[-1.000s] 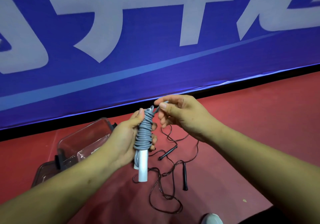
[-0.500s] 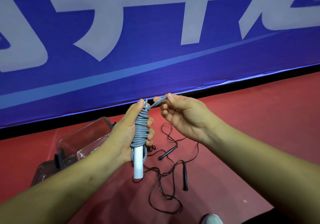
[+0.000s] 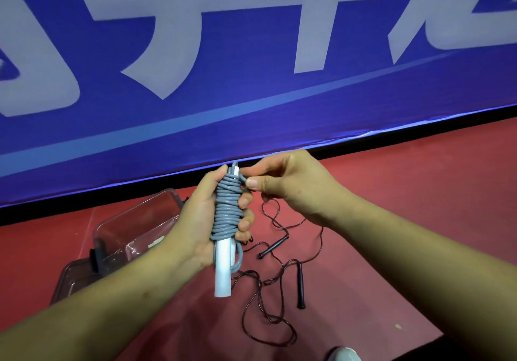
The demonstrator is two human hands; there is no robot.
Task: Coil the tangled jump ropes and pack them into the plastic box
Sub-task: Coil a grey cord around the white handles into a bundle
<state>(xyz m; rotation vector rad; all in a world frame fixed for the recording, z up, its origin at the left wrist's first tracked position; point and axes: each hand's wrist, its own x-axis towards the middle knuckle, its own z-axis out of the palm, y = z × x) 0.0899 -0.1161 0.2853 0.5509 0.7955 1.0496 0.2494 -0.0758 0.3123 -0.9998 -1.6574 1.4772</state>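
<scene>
Right then, we held the grey jump rope (image 3: 226,209) upright at the centre of the frame, its cord wound in tight turns around its white handle (image 3: 223,272), whose bare lower end stuck out below the coil. Our left grip (image 3: 200,220) was wrapped round that bundle, thumb up the left side and the curled fingertips (image 3: 244,225) pressing on the turns from the right. Our right grip (image 3: 293,190) came in from the right and pinched the loose end of the grey cord between thumb and forefinger, just beside the top of the coil.

Below and to the right of both grips, the black jump rope (image 3: 300,285) lay loose on the red floor (image 3: 419,198), its thin cord in tangled loops and its second black handle (image 3: 272,247) a little apart from the first. At the lower left, partly hidden behind our left wrist, stood the clear plastic box (image 3: 131,227), open at the top, with a dark lid (image 3: 70,279) lying flat beside it. A blue banner (image 3: 251,114) with large pale lettering filled the upper half of the frame. At the bottom edge, the tip of a white shoe (image 3: 342,355) showed.
</scene>
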